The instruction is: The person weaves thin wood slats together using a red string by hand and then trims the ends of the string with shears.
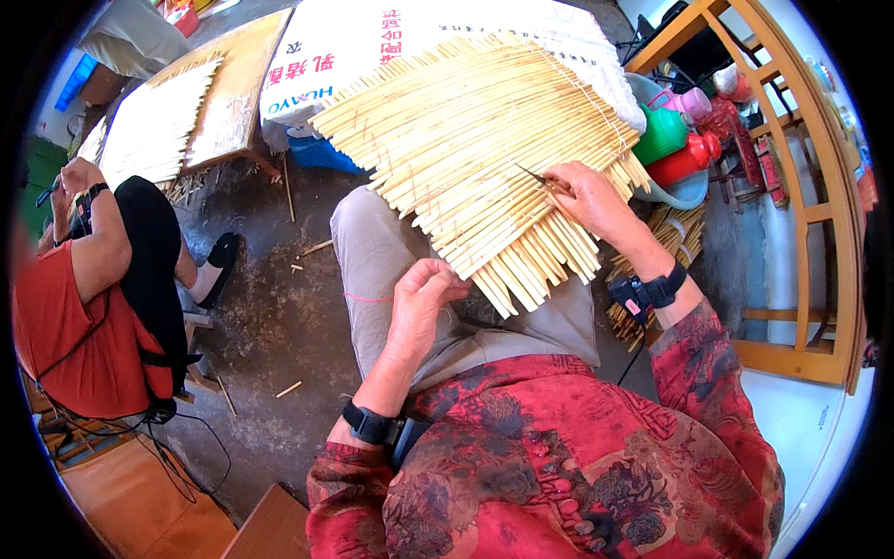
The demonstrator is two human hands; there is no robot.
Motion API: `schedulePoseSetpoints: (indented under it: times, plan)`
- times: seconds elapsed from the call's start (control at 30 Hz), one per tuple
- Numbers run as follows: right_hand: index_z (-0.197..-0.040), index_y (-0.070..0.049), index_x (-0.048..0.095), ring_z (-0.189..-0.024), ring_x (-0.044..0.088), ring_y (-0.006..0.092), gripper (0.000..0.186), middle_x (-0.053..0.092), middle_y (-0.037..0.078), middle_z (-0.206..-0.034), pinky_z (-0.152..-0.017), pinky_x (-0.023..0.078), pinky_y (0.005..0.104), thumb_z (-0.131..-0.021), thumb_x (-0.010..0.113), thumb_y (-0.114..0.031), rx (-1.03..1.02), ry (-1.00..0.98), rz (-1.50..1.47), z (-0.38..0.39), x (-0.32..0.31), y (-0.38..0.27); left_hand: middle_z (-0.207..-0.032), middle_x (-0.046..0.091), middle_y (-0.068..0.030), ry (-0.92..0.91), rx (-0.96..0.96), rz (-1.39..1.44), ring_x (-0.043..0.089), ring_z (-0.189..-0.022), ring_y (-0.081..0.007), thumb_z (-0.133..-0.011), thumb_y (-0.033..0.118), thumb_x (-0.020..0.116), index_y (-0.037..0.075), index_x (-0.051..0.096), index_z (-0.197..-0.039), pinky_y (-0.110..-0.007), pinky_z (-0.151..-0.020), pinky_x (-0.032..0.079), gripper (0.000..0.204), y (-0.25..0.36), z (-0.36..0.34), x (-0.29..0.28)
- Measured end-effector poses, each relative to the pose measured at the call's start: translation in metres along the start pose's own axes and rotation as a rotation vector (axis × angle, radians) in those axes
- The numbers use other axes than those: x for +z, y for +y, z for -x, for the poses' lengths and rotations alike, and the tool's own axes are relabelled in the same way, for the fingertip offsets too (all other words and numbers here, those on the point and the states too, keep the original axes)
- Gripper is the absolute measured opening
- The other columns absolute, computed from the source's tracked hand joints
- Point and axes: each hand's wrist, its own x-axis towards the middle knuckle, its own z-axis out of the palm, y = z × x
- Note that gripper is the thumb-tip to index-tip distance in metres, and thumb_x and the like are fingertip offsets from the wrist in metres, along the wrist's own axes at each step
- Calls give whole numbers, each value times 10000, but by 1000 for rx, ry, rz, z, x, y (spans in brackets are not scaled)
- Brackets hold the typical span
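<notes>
A mat of pale yellow sticks [475,140], bound side by side with thin thread, slopes from the table down over my lap. My left hand [426,298] is closed in a pinch just off the mat's near left edge. A thin red thread [368,299] trails leftward from it; the fingertips are partly hidden. My right hand [591,203] rests on the right part of the mat, closed around small dark scissors [533,175]. Their pointed blades stick out leftward over the sticks, and the fingers cover most of the handles.
A white printed sack [317,70] covers the table beneath the mat. On the right are a green container [659,135], a red one [684,160], stick bundles [684,233] and a wooden frame [801,214]. A co-worker in red [79,326] sits left, by another stick mat [158,121].
</notes>
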Motion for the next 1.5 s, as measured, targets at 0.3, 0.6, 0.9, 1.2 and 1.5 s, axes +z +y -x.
schedulePoseSetpoints:
  times: [0.3,0.6,0.9,1.2,1.5]
  plan:
    - [-1079,-64,569,-853,596,348,278,589,169,-883,-744,487,412,-813,606,-135,-21,120,173,2,-11,-10,-1185,580,-135,-281,-54,354,573,-1065,-228,-893,116,508,-15,467,-1224,-386,-918,466,359,22,5,11]
    - [-1042,-54,605,-825,622,342,257,625,185,-859,-746,507,419,-814,595,-174,-9,-142,345,-41,-5,-7,-1111,616,-116,-146,-87,206,612,-974,-208,-938,174,521,-2,511,-1197,-369,-854,502,313,18,-1,19]
    - [-1065,-57,607,-856,620,345,295,633,182,-908,-756,506,419,-800,623,-185,-42,-108,388,-45,-8,-18,-1111,617,-116,-141,-65,166,621,-966,-207,-947,188,506,-1,512,-1198,-365,-838,509,315,17,0,18]
    - [-1037,-32,624,-842,613,318,279,622,152,-935,-773,496,368,-766,649,-94,-83,-158,124,-42,-11,-16,-1074,624,-110,-158,-77,88,636,-916,-199,-960,219,485,-7,507,-1187,-353,-784,528,321,16,1,16]
    - [-791,-18,633,-683,617,255,251,620,127,-750,-627,480,331,-796,661,-268,71,-224,-120,-3,30,-112,-978,622,-87,-127,-104,35,638,-837,-172,-974,235,459,2,515,-1138,-338,-755,540,290,13,0,14]
